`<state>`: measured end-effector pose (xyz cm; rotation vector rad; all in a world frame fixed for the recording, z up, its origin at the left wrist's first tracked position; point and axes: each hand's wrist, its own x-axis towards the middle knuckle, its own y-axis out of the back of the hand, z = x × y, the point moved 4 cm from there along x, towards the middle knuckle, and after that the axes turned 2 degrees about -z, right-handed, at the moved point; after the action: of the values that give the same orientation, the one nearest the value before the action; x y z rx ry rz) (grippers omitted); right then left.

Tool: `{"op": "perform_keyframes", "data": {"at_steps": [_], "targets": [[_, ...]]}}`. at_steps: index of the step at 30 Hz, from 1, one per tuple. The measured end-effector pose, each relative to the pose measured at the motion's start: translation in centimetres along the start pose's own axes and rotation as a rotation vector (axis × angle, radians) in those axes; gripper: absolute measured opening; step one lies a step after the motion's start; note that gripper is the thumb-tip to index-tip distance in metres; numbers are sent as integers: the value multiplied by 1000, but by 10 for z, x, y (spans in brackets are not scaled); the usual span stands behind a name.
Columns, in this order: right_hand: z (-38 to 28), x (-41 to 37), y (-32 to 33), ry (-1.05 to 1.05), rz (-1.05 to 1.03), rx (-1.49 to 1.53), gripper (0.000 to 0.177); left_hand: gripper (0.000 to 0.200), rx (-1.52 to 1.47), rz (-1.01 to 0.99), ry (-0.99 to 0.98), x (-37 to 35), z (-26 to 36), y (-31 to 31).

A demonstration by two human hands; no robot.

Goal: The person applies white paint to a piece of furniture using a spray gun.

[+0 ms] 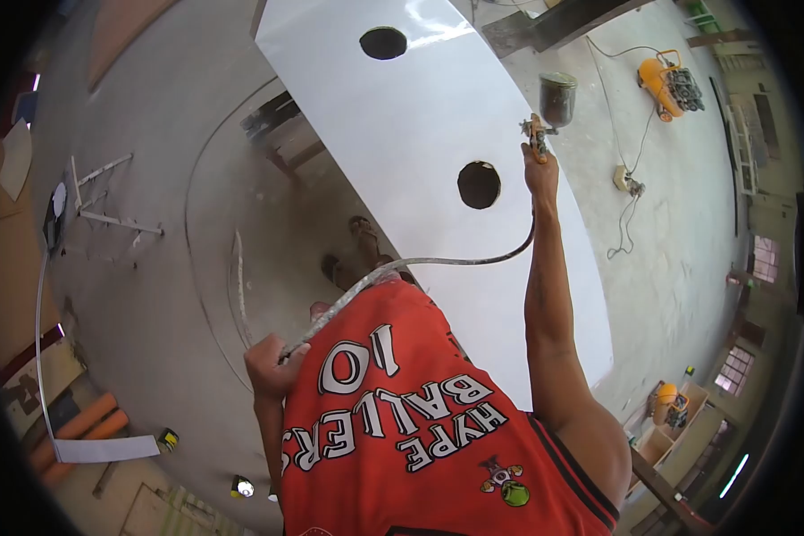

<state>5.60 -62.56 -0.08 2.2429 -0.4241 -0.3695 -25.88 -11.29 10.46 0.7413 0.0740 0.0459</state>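
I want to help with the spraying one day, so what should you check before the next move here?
1. Right hand gripping the spray gun firmly: ok.
2. Cup seated on top of the gun: ok. How full it is: cannot tell.
3. Left hand holding up the slack of the hose: ok.
4. Hose kept off the white panel: cannot tell; it crosses the panel's edge in this view.
5. Panel free of loose things: ok, only its two round holes show.
6. Hose joined to the orange compressor: cannot tell.
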Motion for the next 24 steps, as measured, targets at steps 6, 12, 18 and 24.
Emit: {"op": "perform_keyframes", "data": {"at_steps": [6,12,18,24], "targets": [[4,11,5,117,96,-54,36,40,-37,-83,-35,-1,10,-17],[-39,-87,-30,-176,-453,231,21,33,-14,188,82,-33,-32,24],[-94,-169,-55,-148,-901,231,19,36,-20,284,164,-60,-52,60],[-98,-179,-52,-16,-1029,237,19,37,-31,294,135,-78,-57,58]]}}
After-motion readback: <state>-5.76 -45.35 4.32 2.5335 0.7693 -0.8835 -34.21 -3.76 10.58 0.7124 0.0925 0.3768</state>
